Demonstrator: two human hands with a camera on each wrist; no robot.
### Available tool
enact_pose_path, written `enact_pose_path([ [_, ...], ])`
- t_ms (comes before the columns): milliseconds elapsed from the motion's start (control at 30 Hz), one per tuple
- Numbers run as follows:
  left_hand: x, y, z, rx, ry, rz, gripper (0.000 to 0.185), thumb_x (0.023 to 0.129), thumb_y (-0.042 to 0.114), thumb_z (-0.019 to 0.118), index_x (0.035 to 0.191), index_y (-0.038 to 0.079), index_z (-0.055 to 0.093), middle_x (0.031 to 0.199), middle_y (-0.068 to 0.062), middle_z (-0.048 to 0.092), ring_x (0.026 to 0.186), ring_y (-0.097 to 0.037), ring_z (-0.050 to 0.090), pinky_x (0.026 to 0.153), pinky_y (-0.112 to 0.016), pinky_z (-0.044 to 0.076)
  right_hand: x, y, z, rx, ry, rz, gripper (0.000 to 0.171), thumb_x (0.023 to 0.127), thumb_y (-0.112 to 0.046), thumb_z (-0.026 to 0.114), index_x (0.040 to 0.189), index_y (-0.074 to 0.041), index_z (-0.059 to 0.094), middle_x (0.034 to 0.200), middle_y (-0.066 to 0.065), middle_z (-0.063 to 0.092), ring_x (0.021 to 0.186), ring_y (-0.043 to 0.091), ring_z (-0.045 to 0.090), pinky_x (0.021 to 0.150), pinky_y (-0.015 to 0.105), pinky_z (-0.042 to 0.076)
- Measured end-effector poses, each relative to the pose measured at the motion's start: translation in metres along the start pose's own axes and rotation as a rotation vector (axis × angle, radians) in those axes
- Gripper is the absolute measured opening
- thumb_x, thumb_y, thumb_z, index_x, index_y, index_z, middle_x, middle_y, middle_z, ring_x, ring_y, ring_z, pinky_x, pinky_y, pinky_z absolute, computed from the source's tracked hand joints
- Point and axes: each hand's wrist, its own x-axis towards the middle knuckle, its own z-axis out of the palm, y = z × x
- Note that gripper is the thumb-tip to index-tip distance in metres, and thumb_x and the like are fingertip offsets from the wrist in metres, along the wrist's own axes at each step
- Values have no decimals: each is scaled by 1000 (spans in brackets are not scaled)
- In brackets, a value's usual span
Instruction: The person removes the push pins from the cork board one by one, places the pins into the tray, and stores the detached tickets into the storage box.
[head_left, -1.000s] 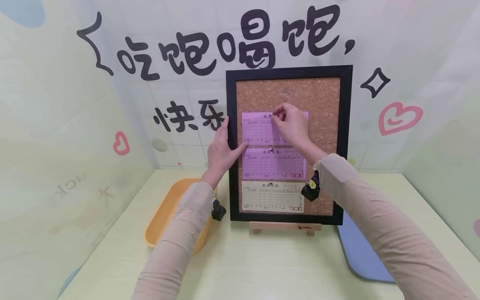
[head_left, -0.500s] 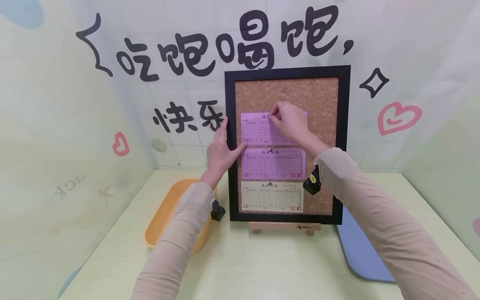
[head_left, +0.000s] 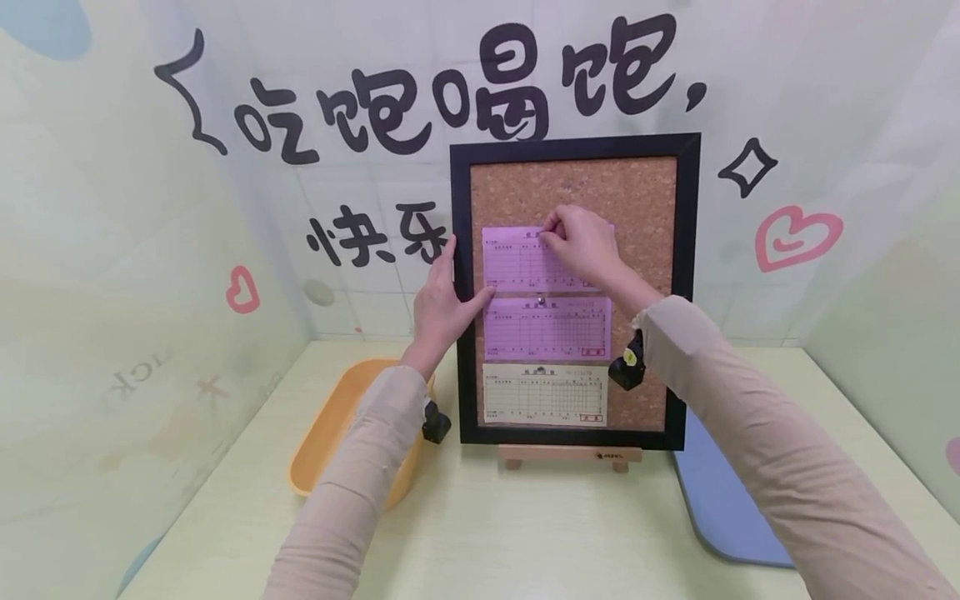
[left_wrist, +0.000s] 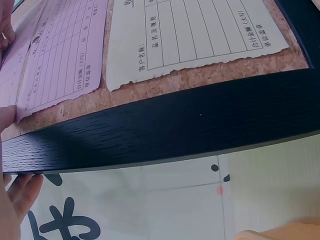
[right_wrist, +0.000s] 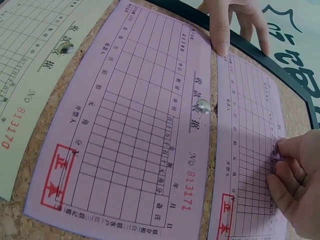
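A cork board (head_left: 641, 196) in a black frame stands upright on a small wooden easel (head_left: 570, 453). Two pink receipt slips, an upper one (head_left: 510, 260) and a middle one (head_left: 517, 329), hang above a cream slip (head_left: 517, 396). My left hand (head_left: 441, 315) grips the frame's left side, thumb on the upper slip's lower left corner and fingers behind the edge. My right hand (head_left: 588, 243) pinches a silver pushpin at the upper slip's top; fingertips hide it. Silver pushpins hold the middle slip (right_wrist: 204, 106) and the cream slip (right_wrist: 66, 47).
An orange-yellow bin (head_left: 311, 454) stands on the table left of the board, partly behind my left forearm. A blue mat (head_left: 731, 508) lies at the right, partly under my right sleeve. Behind the board is a wall (head_left: 360, 325) with printed lettering.
The pushpin head that showed at my right fingertips a second ago is now covered by them. My right wrist has shifted slightly; my left hand keeps its grip on the frame.
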Motion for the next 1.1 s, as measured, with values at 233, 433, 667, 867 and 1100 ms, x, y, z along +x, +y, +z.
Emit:
enact_pose_path([
  [233, -1, -1, 1, 2, 5, -1, 87, 75, 38, 71, 143, 9, 25, 136, -13, 43, 59, -23, 50, 47, -31, 41, -4, 0, 4, 7, 34, -27, 13, 88, -16, 57, 93, -5, 61, 77, 7, 54, 70, 21, 49, 61, 32, 37],
  [433, -1, 0, 0, 1, 0, -5, 87, 75, 38, 71, 143, 9, 25, 136, -13, 43, 63, -24, 53, 49, -32, 43, -6, 1, 7, 52, 88, -26, 14, 89, -17, 56, 93, -5, 62, 83, 8, 57, 75, 21, 52, 68, 36, 40],
  [667, 0, 0, 0, 3, -4, -7, 87, 75, 38, 71, 143, 10, 24, 136, -14, 43, 70, -27, 56, 53, -34, 46, -6, 0, 6, 88, 87, -2, 15, 89, -17, 55, 93, -5, 62, 82, 8, 56, 74, 21, 51, 68, 36, 38],
  [867, 0, 2, -2, -2, -10, -14, 87, 75, 38, 71, 143, 9, 24, 137, -13, 42, 70, -26, 57, 54, -34, 46, -7, 0, 2, 141, 50, -2, 14, 89, -14, 55, 93, -2, 62, 82, 9, 55, 74, 22, 50, 67, 32, 37],
  [1100, -1, 3, -3, 8, -14, -21, 86, 76, 38, 70, 143, 9, 25, 137, -13, 42, 70, -26, 57, 51, -33, 45, -12, 3, 1, 232, 20, 3, 14, 90, -12, 53, 94, 0, 60, 82, 10, 55, 73, 21, 48, 63, 28, 36],
])
